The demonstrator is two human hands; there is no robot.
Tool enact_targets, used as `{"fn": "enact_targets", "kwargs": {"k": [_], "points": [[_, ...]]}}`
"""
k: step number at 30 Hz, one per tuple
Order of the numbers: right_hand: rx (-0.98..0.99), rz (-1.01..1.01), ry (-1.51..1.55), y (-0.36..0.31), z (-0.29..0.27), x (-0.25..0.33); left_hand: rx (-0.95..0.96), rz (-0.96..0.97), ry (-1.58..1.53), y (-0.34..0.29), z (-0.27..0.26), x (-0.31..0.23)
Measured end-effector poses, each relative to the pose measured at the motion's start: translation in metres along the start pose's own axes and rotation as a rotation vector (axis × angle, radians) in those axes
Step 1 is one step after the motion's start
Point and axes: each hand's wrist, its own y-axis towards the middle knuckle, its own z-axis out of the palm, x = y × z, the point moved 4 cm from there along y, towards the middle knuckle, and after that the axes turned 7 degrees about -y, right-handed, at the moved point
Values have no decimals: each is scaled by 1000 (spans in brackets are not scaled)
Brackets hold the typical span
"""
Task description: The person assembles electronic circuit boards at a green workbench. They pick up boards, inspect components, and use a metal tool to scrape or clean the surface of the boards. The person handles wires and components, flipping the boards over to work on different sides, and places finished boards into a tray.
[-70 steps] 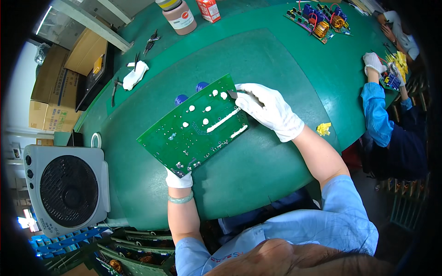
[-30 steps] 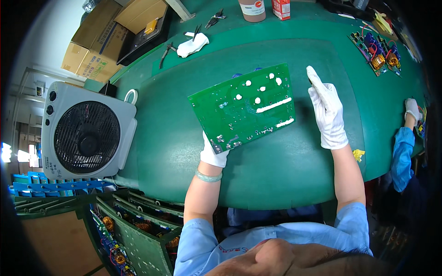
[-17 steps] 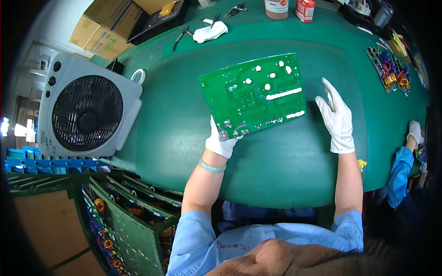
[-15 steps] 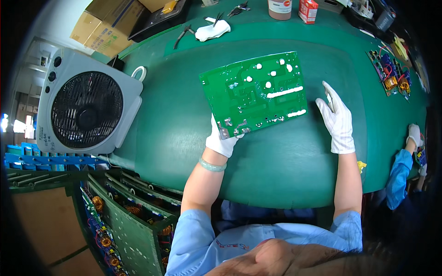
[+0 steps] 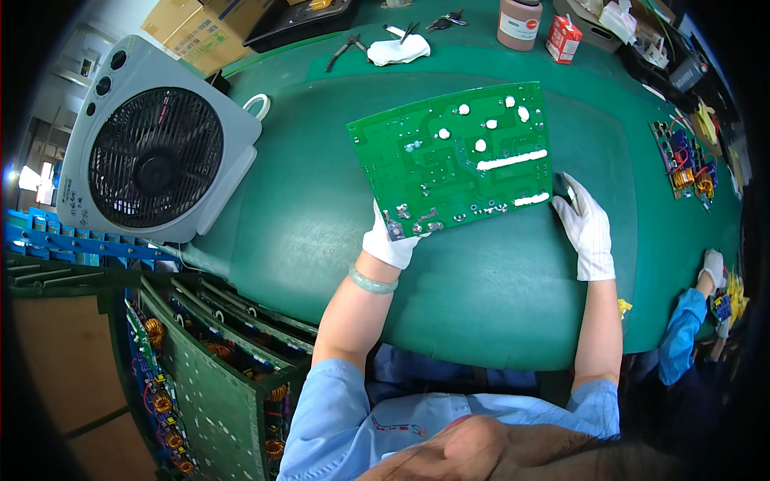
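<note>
A green circuit board [image 5: 449, 176] is held up over the bench mat, tilted, its solder side toward me. Several white blobs and two long white strips of what looks like glue lie on it, with solder joints along the lower edge. My gloved left hand [image 5: 389, 240] grips the board at its lower left corner; the board hides most of the fingers. Close to the board's right edge is my gloved right hand [image 5: 587, 228]. Its thumb and fingers are apart, and I see nothing held in it.
A grey box fan [image 5: 156, 152] stands at left, above a green rack [image 5: 216, 401] of boards with copper coils. Pliers [image 5: 345, 53], white cloth [image 5: 399, 50], a jar [image 5: 518, 24] and a red carton [image 5: 564, 40] lie far back. A co-worker's gloved hand [image 5: 713, 268] and more boards [image 5: 683, 164] are at right.
My right hand has come down slightly and nearer the board's right edge. My left hand keeps its hold on the board. The whole view has shifted a little.
</note>
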Motion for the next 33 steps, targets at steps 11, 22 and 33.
{"fn": "enact_targets", "kwargs": {"k": [11, 22, 33], "points": [[26, -34, -24, -8, 8, -10, 7, 20, -36, 2, 7, 7], [-3, -61, -9, -12, 11, -14, -85, 85, -77, -14, 15, 0], [-54, -87, -31, -11, 7, -8, -164, 1341, 1802, -50, 59, -23]]}}
